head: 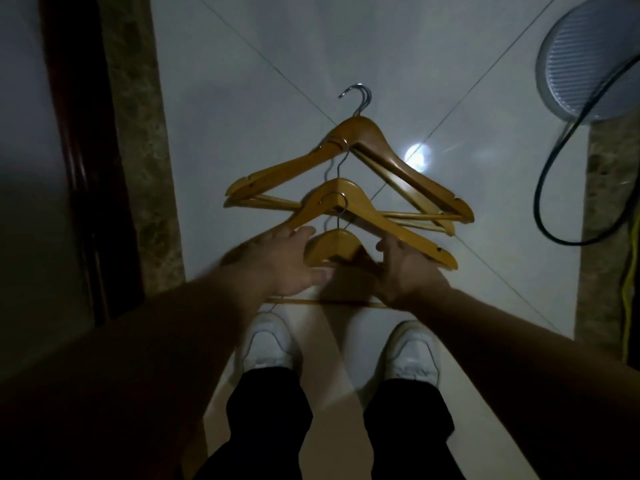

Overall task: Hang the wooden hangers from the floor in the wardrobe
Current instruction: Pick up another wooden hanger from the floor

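Several wooden hangers with metal hooks lie overlapping on the pale tiled floor. The farthest stack (pixel 381 147) sits at the middle of the view, a second hanger (pixel 346 197) overlaps it, and the nearest hanger (pixel 334 247) lies between my hands. My left hand (pixel 287 261) reaches over the left side of the nearest hanger with straight fingers and thumb, touching its left shoulder. My right hand (pixel 405 268) lies on the right arms of the nearest and second hangers; its fingers are hidden under the hand. The nearest hanger's bottom bar (pixel 329 302) shows below both hands.
My two white shoes (pixel 266 344) stand just behind the hangers. A dark wooden frame (pixel 83 150) and a marbled strip run along the left. At the right are a round ribbed fan base (pixel 588 60), a black cable (pixel 547 168) and a yellow cord (pixel 628 289).
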Demonstrator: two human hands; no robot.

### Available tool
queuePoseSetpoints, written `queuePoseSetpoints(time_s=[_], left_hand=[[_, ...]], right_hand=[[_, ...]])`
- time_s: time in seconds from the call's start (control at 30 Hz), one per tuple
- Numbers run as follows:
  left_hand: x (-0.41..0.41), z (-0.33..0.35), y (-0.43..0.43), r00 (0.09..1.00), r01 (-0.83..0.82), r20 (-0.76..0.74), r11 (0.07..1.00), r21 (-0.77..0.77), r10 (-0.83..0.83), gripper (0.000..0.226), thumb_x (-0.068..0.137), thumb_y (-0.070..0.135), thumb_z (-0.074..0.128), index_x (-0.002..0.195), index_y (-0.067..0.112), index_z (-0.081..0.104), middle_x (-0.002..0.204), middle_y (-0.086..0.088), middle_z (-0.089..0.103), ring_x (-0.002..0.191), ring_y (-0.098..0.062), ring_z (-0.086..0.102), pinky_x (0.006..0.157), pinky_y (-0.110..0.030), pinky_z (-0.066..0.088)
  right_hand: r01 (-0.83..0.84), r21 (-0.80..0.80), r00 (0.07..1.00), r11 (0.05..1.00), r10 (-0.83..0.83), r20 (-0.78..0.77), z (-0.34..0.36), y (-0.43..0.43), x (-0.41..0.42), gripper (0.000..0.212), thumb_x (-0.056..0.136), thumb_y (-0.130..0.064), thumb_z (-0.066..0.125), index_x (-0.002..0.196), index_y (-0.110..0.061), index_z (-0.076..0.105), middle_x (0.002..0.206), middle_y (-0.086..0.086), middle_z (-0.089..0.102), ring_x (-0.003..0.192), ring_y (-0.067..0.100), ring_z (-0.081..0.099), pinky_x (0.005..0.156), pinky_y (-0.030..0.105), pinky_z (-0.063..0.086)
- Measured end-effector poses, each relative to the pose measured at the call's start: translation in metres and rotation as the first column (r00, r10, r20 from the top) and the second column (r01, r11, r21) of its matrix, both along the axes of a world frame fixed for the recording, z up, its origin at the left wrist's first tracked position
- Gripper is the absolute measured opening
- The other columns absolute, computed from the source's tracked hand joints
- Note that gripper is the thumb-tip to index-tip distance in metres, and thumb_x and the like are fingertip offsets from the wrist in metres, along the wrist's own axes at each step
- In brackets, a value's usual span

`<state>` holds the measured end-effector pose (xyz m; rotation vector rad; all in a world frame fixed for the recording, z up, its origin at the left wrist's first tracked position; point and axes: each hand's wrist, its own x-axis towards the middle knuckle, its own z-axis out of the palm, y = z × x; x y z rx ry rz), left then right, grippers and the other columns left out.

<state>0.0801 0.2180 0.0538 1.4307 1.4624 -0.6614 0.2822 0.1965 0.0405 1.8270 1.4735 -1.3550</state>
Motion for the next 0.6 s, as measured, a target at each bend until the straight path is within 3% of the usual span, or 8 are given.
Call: queuePoseSetpoints(time_s=[0.17,0.4,0.6], left_hand=[[0.011,-0.046,-0.010,0.999,0.022,-0.042,0.998,0.051,-0.020,0.070,0.081,0.049,0.070,0.139,0.028,0.037,0.139,-0.006,0.047,0.129,-0.031,0.041,0.104,-0.054,0.037],[0.016,-0.064,-0.011,0.998,-0.018,-0.056,0.995,0.102,0.023,0.040,0.088,0.034,0.067,0.123,0.021,0.050,0.120,-0.007,0.057,0.117,-0.029,0.050,0.098,-0.050,0.043],[0.023,-0.055,-0.013,0.994,-0.091,-0.046,0.992,0.083,0.095,0.026,0.095,0.026,0.058,0.114,0.020,0.040,0.105,-0.009,0.059,0.089,-0.023,0.057,0.072,-0.040,0.045]], right_hand=[[-0.065,0.029,0.998,0.997,0.065,-0.013,-0.040,0.002,-0.008,0.052,0.084,-0.018,0.071,0.129,-0.016,0.047,0.133,0.013,0.050,0.119,0.030,0.052,0.099,0.046,0.049],[-0.106,0.024,0.994,0.994,0.106,-0.022,-0.060,0.006,-0.022,0.044,0.091,-0.018,0.066,0.130,-0.015,0.045,0.129,0.013,0.052,0.117,0.028,0.054,0.099,0.042,0.049],[-0.181,0.017,0.982,0.983,0.181,-0.051,-0.047,0.010,-0.019,0.045,0.093,-0.013,0.061,0.133,-0.011,0.041,0.129,0.017,0.052,0.116,0.031,0.055,0.098,0.042,0.049]])
